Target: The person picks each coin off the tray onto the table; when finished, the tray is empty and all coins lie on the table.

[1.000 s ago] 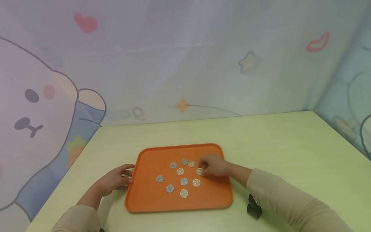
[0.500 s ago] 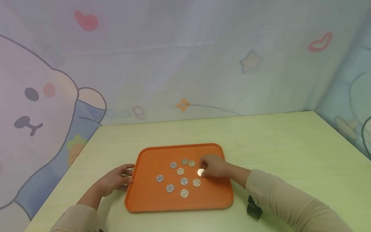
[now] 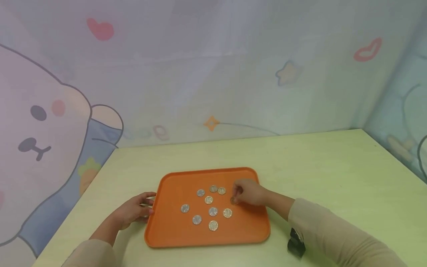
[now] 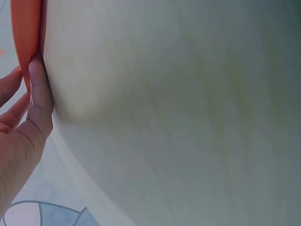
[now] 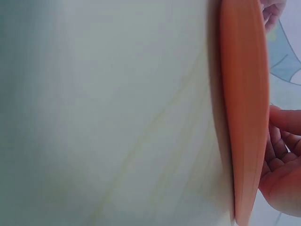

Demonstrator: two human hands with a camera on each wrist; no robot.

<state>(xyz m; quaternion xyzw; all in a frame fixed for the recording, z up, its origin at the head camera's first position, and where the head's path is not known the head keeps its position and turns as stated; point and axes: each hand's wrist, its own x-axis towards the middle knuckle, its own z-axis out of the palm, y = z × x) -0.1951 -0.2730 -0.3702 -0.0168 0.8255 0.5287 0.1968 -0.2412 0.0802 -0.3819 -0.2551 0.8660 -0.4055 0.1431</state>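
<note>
An orange tray lies on the table with several round coins on it, some silver and some golden. My right hand is low over the tray's right half. Its thumb and curled fingers pinch a coin, which looks dark and partly covered by the fingertips. Left of it are a golden coin and a silver coin. At the left rim, my left hand touches the tray with loosely spread fingers. In the left wrist view, the thumb lies against the tray's outer side. The right wrist view hides the coins behind the tray wall.
The pale yellow-green table reaches back to a printed curtain. A black object hangs below the right sleeve.
The coin at my right fingertips has turned from a bright face to a dark one as the fingers close on it. My left hand stays at the tray's rim. The head view shifts slightly.
</note>
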